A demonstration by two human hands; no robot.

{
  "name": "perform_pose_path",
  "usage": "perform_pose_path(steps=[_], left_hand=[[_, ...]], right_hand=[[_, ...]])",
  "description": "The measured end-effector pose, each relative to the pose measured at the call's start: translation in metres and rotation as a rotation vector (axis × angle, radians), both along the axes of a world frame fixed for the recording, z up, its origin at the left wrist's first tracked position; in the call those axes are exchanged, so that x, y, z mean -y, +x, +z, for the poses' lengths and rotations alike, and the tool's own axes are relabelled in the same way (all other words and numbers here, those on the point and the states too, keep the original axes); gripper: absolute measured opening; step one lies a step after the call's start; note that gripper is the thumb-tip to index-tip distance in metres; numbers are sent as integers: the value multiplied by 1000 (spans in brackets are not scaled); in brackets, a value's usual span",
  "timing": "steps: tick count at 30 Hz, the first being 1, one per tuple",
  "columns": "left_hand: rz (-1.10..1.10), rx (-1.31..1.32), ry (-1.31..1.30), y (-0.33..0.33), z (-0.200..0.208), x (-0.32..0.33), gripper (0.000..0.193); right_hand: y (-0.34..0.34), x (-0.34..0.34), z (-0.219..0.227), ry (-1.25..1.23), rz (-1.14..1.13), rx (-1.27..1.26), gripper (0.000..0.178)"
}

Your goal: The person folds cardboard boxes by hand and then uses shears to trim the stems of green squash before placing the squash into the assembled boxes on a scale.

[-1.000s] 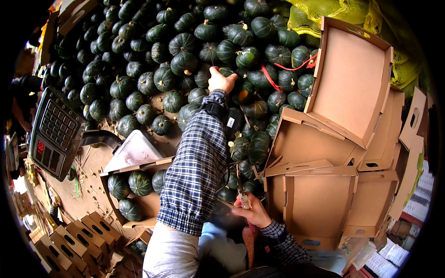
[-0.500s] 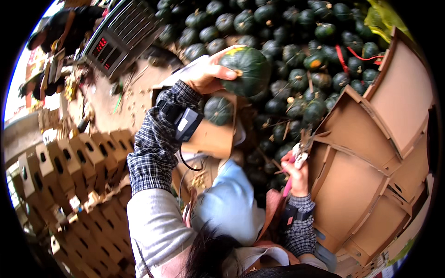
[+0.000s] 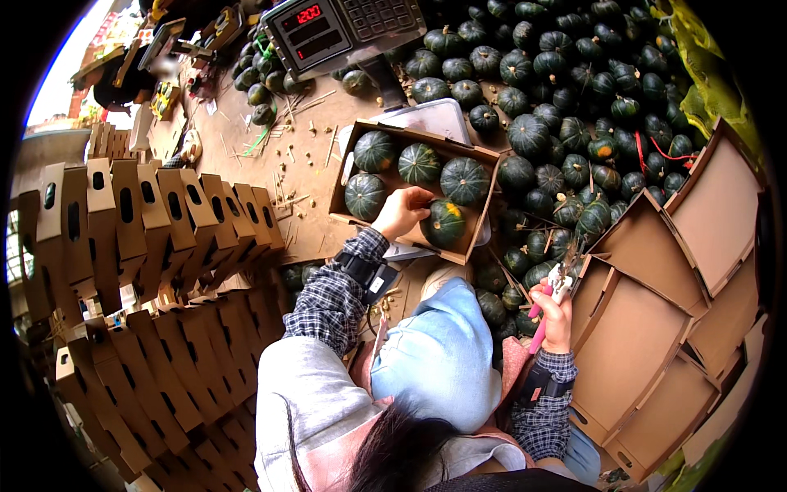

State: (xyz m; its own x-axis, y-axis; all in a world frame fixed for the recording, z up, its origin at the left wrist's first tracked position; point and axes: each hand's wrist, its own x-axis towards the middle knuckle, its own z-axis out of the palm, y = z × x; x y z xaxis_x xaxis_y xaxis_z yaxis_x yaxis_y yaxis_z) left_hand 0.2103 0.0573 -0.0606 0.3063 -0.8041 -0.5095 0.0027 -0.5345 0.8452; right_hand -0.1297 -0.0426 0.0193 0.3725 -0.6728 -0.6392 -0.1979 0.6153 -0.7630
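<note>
My left hand [image 3: 403,211] is down inside an open cardboard box [image 3: 344,215], its bent fingers and thumb against the side of a dark green pumpkin with a yellow patch [image 3: 445,226]. That pumpkin sits in the near right part of the box. Several other green pumpkins lie around it, one [image 3: 465,180] just behind it and another [image 3: 364,195] left of my hand. Under the box shows the metal plate of a scale [image 3: 440,116]. My right hand [image 3: 554,318] is closed round pink-handled pruning shears [image 3: 559,284], blades pointing up and away.
A large heap of green pumpkins [image 3: 566,107] spreads across the far right. Empty cardboard boxes [image 3: 631,344] stand at my right, and rows of folded boxes [image 3: 156,221] at my left. The scale's lit display [image 3: 316,33] rises behind the box. Stem pieces litter the floor [image 3: 270,164].
My left hand has brought the yellow-patched pumpkin down from the air into the box. The view has shifted, so the whole box now shows. The shears stay in my right hand.
</note>
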Motion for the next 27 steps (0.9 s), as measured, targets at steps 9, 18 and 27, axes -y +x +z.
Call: perform_pose_path(steps=[9, 18, 27], left_hand=[[720, 688, -394, 97, 78, -55, 60], [317, 903, -141, 84, 61, -64, 49], [291, 970, -185, 69, 24, -44, 47]], right_hand=[[-17, 4, -5, -121, -143, -5, 32], [-14, -1, -12, -81, -124, 34, 32], [-20, 1, -6, -143, -133, 16, 31]])
